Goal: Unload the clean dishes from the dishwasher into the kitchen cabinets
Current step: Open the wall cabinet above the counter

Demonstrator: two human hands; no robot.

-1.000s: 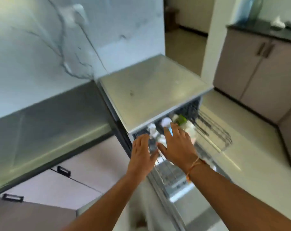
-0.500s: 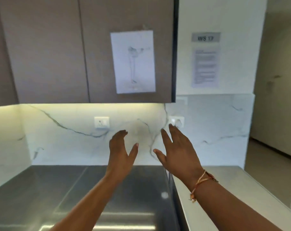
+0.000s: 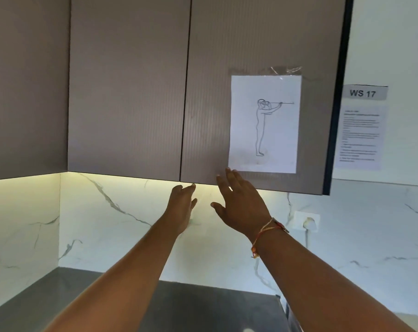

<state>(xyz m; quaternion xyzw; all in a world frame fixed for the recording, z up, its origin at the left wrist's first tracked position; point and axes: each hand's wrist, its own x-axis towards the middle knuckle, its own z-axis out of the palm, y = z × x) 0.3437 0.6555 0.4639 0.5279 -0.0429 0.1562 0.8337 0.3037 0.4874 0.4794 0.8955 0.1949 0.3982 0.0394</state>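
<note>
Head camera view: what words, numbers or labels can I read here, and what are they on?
"WS 17": grey label on the white wall, right of the cabinet door.
Printed sheet under that label: text too small to read.
Taped sheet on the cabinet door: a drawn standing figure, no words.

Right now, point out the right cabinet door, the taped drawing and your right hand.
right cabinet door [image 3: 208,92], head view, on the bare panel left of the paper.
taped drawing [image 3: 245,130], head view, on blank paper left of the figure.
right hand [image 3: 243,206], head view, on the back of the hand.
</note>
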